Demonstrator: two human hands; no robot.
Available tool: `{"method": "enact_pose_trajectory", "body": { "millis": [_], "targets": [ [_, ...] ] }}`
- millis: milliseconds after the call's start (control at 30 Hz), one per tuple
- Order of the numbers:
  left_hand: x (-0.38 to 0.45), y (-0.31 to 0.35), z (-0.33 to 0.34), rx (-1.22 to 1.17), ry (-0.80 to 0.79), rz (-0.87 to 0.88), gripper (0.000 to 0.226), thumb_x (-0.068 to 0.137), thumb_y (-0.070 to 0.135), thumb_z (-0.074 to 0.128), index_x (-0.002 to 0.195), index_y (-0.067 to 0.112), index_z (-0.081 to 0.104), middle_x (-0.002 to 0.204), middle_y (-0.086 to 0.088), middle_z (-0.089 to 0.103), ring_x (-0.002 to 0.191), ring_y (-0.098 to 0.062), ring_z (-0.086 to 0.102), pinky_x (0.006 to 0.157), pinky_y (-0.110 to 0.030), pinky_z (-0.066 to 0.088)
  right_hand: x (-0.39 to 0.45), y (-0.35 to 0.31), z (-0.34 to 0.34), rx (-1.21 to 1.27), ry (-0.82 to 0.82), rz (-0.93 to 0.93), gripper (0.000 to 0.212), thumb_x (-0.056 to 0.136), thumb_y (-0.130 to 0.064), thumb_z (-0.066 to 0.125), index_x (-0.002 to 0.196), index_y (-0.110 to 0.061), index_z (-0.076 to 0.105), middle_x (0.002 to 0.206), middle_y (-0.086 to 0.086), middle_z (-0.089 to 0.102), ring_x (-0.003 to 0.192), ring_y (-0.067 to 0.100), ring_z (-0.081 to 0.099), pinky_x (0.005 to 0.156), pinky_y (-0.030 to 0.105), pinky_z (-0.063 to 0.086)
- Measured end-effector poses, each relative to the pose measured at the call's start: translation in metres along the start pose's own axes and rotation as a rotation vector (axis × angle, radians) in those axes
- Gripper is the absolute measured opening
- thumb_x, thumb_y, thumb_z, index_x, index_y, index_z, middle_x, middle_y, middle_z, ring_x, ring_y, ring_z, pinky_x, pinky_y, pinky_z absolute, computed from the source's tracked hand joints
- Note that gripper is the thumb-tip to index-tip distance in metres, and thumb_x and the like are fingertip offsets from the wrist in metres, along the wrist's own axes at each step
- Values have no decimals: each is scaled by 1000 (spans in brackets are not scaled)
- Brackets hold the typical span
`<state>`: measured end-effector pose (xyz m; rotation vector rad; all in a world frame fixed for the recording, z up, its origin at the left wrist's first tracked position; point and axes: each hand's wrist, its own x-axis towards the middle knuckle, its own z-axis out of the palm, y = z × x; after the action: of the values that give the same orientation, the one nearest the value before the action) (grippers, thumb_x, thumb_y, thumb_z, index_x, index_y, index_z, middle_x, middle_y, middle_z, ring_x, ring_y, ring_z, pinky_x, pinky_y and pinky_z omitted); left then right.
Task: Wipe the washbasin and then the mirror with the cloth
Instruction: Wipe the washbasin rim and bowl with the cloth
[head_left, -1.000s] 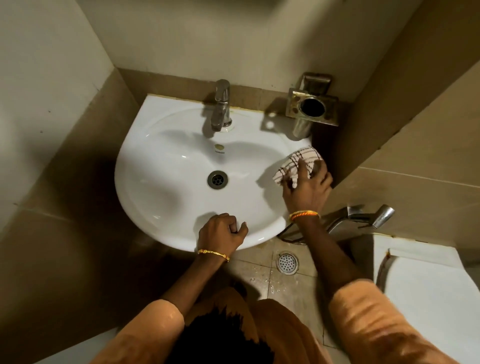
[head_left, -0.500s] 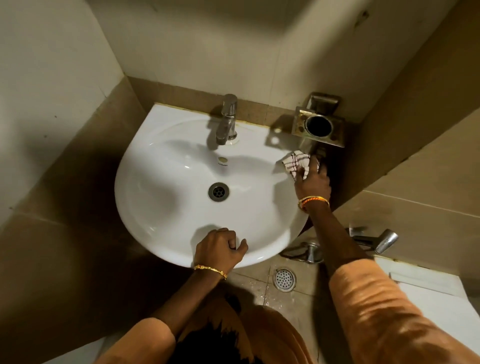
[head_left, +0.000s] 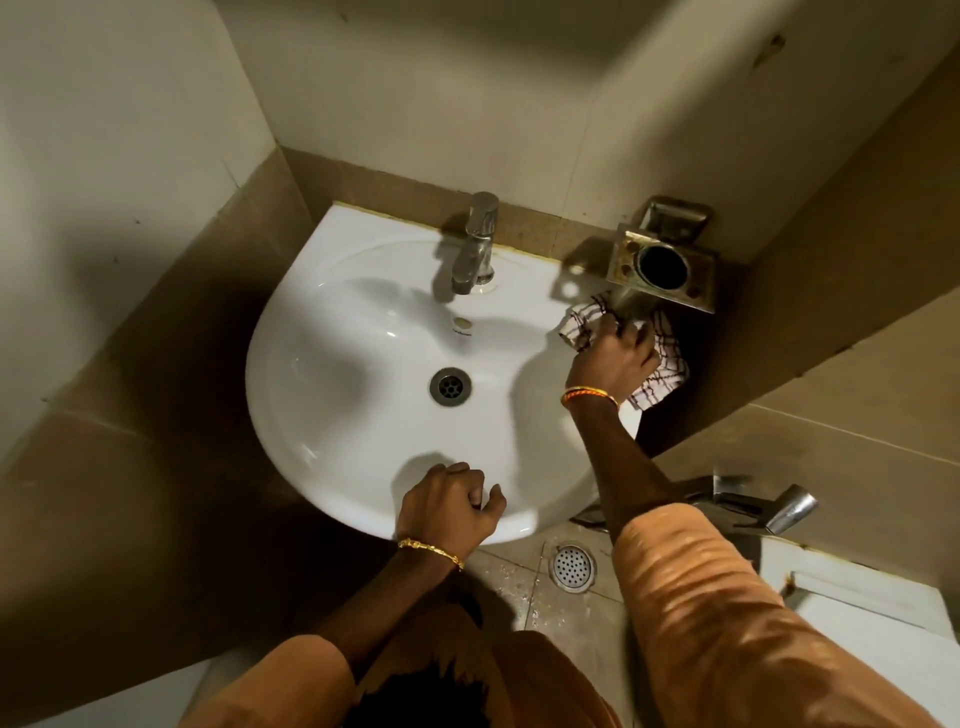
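Note:
The white washbasin (head_left: 332, 364) hangs in the corner, with a chrome tap (head_left: 475, 244) at its back and a drain (head_left: 450, 386) in the middle. My right hand (head_left: 615, 358) grips a white checked cloth (head_left: 662, 364) on the basin's right rim, just below the metal holder. Part of the cloth hangs over the rim's outer edge. My left hand (head_left: 449, 506) rests on the basin's front rim with its fingers curled over the edge. No mirror is in view.
A metal tumbler holder (head_left: 662, 267) is fixed to the wall right of the tap. A spray handle (head_left: 779, 512) sits low on the right wall above a white toilet tank (head_left: 857, 618). A floor drain (head_left: 571, 566) lies under the basin. Walls close in on three sides.
My right hand has carried the cloth up the basin's right rim toward the holder, and the cloth now spreads over the outer edge. The left hand has stayed on the front rim.

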<state>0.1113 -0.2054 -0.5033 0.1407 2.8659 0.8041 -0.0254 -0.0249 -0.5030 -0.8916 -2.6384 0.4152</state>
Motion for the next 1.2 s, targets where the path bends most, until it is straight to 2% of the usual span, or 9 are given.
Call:
{"method": "enact_pose_trajectory", "body": {
  "millis": [133, 367, 500, 667, 800, 933, 1033, 1133, 1200],
  "targets": [
    [0, -1, 2, 10, 16, 8, 39, 76, 40, 58, 51, 16, 39, 52, 5, 35, 67, -17, 52, 50, -26, 43, -4, -10, 13, 21, 25, 63, 38, 82, -1, 57, 120, -4, 61, 128, 18, 61, 135, 39, 39, 108, 50, 30],
    [2, -4, 3, 45, 9, 34, 38, 77, 44, 54, 54, 16, 42, 58, 6, 42, 68, -15, 50, 52, -26, 40, 2, -45, 26, 77, -90, -44, 50, 82, -8, 53, 132, -5, 50, 136, 19, 52, 133, 39, 37, 117, 50, 14],
    [4, -5, 2, 70, -35, 59, 38, 81, 47, 50, 58, 17, 44, 63, 6, 42, 73, -17, 51, 57, -27, 40, 9, -73, 32, 163, -213, -226, 49, 86, -10, 54, 135, -8, 49, 147, 12, 44, 142, 34, 27, 118, 47, 12],
    [3, -5, -1, 14, -44, 11, 38, 78, 44, 55, 55, 17, 41, 56, 6, 37, 71, -16, 51, 56, -24, 34, 18, -66, 27, 202, -306, -467, 45, 87, -17, 54, 131, -12, 54, 144, 9, 49, 140, 33, 32, 114, 49, 21],
    [1, -4, -1, -36, -24, -29, 37, 75, 41, 58, 53, 17, 40, 56, 6, 42, 70, -17, 55, 54, -22, 34, 14, -39, 12, 82, -290, -307, 43, 91, -23, 53, 134, -24, 47, 147, -1, 43, 140, 24, 31, 113, 57, 13],
    [2, -6, 0, -51, -37, -29, 36, 74, 41, 59, 53, 18, 42, 57, 7, 42, 72, -16, 55, 54, -23, 39, -6, -22, 2, -88, -288, -135, 65, 86, -24, 57, 144, -20, 29, 155, 5, 27, 145, 28, 16, 114, 59, 13],
    [4, -9, 0, -61, -101, -1, 35, 74, 44, 57, 55, 18, 43, 57, 6, 40, 70, -15, 51, 56, -25, 39, 4, -43, -3, 12, -382, -55, 83, 77, -35, 66, 147, -19, 24, 155, 9, 24, 146, 31, 13, 114, 63, 7],
    [11, -24, -9, -219, -215, 23, 38, 72, 50, 53, 58, 14, 54, 62, 4, 52, 64, -16, 51, 61, -28, 44, 18, -86, 3, 95, -519, -129, 102, 75, -34, 72, 152, -26, 6, 160, 5, 10, 148, 31, 5, 112, 66, 2],
    [27, -41, -28, -303, -117, 29, 38, 71, 49, 50, 58, 14, 57, 63, -1, 61, 64, -20, 58, 63, -33, 50, 23, -108, 9, 36, -560, -203, 103, 75, -38, 74, 152, -28, 7, 159, 8, 10, 147, 32, 1, 109, 69, 5]
  ]
}}
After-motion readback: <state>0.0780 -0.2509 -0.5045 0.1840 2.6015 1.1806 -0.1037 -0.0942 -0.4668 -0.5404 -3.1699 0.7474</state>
